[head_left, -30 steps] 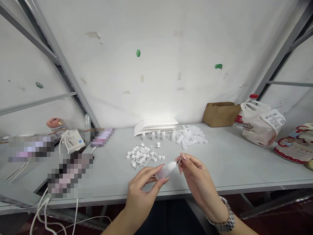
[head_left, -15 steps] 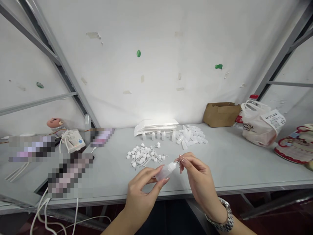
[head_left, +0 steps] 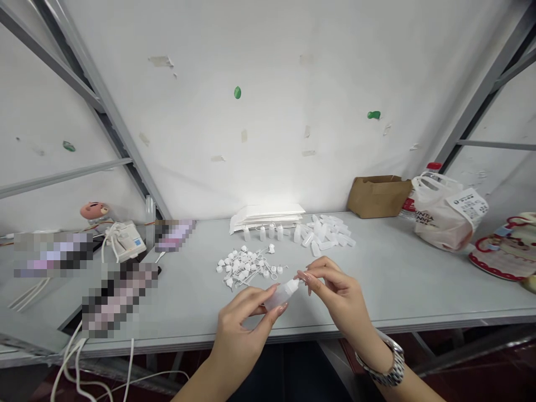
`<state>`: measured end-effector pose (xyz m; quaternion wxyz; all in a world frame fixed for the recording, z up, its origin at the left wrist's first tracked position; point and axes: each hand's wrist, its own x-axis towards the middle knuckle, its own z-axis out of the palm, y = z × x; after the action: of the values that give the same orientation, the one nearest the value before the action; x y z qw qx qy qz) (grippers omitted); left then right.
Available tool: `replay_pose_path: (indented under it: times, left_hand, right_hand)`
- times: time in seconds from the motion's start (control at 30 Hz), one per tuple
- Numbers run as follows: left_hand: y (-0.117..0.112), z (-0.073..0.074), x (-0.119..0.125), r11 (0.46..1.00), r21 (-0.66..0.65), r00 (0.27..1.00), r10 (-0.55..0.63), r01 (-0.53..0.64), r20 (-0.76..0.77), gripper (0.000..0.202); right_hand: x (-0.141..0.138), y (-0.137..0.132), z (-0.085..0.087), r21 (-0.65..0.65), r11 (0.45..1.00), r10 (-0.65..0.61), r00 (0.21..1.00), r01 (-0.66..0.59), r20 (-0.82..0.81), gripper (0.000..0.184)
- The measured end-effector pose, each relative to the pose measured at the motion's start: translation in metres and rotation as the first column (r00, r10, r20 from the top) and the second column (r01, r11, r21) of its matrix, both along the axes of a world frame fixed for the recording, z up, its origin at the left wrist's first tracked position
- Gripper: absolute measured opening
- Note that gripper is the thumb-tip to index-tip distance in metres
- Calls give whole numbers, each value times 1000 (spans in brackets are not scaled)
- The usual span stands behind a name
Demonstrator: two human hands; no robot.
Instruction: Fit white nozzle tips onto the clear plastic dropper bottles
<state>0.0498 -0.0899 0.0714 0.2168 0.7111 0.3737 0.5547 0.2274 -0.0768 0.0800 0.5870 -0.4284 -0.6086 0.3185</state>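
Observation:
A small translucent squeeze bottle (head_left: 278,296) with a white screw top (head_left: 292,286) lies tilted in my left hand (head_left: 250,318), gripped between thumb and fingers. Its narrow end points up and to the right. My right hand (head_left: 333,287) is closed in a pinch at the bottle's thin tip, the fingertips partly covering it. What exactly sits between those fingertips is too small to make out. Just beyond the hands lies a heap of white caps with thin straps (head_left: 245,265). Several small bottles (head_left: 272,232) stand upright in a row behind the caps.
Loose bottles (head_left: 324,231) lie piled at the back, beside a stack of white packets (head_left: 270,215). Farther right stand a cardboard box (head_left: 372,198) and a plastic bag (head_left: 444,218). Blurred phones (head_left: 123,298), cables and a white power strip (head_left: 128,240) occupy the left side.
My right hand has shifted slightly left, bringing its fingertips closer in on the bottle's tip. The left hand with the bottle has barely moved.

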Motion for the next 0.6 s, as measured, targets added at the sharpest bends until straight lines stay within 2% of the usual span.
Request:
replay_pose_path:
  times: [0.13, 0.27, 0.4, 0.6]
  left_hand:
    - [2, 0, -1, 997, -82, 1000, -7, 9, 27, 24]
    - [4, -1, -1, 985, -171, 998, 0, 11, 68, 23]
    - [5, -2, -1, 979, -205, 996, 18, 0, 88, 24]
    - [5, -2, 2, 977, -212, 997, 4, 14, 82, 22]
  right_hand:
    - [3, 6, 1, -36, 998, 48, 998, -47, 32, 18]
    - [9, 12, 0, -78, 996, 52, 998, -53, -22, 22]
    - [10, 14, -1, -84, 996, 12, 997, -19, -83, 19]
    - [6, 12, -3, -58, 998, 13, 997, -18, -79, 12]
